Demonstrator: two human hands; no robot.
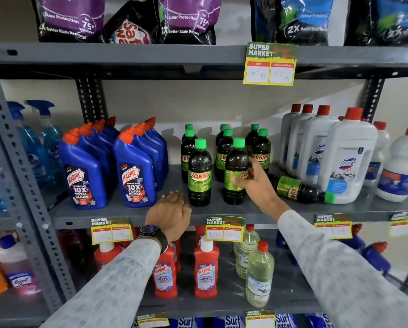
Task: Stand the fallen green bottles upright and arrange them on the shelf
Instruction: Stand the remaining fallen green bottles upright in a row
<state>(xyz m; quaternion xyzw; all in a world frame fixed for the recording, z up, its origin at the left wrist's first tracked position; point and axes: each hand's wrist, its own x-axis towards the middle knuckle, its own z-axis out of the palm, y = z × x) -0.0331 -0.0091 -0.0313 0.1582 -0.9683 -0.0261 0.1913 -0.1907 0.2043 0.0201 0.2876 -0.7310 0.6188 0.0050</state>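
Several dark bottles with green caps and green SUNNY labels stand upright in three rows on the middle shelf [132,215]. My right hand [253,179] wraps around the front bottle of the middle row [234,162], which stands upright. The front bottle of the left row [199,172] stands free beside it. One fallen green bottle [299,189] lies on its side to the right, cap pointing right and toward the shelf's front edge. My left hand [168,214] rests knuckles up on the shelf's front edge, holding nothing.
Blue Harpic bottles [134,171] stand left of the green ones. White Domex jugs [347,157] stand right, close behind the fallen bottle. Price tags [224,229] hang on the shelf edge. Red Harpic and clear bottles fill the shelf below; detergent pouches sit above.
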